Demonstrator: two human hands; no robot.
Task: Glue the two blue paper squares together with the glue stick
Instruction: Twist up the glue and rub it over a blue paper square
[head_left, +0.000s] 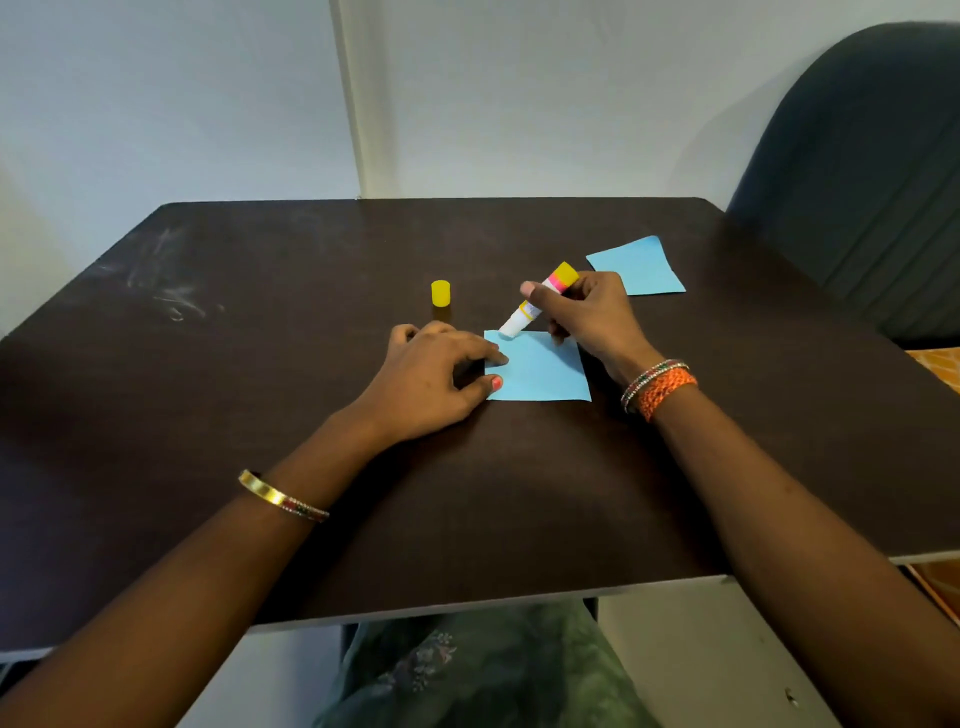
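Observation:
One blue paper square (540, 371) lies flat in the middle of the dark table (260, 364). My left hand (431, 382) presses its left edge with thumb and fingertip. My right hand (587, 312) grips the uncapped glue stick (537, 301), tilted, with its white tip touching the square's far left corner. The second blue paper square (636, 267) lies farther back on the right, just beyond my right hand. The yellow cap (440, 293) stands upright on the table behind my left hand.
A dark padded chair (862, 182) stands at the table's right rear corner. A pale wall runs behind the table. The table's front edge lies close to my lap.

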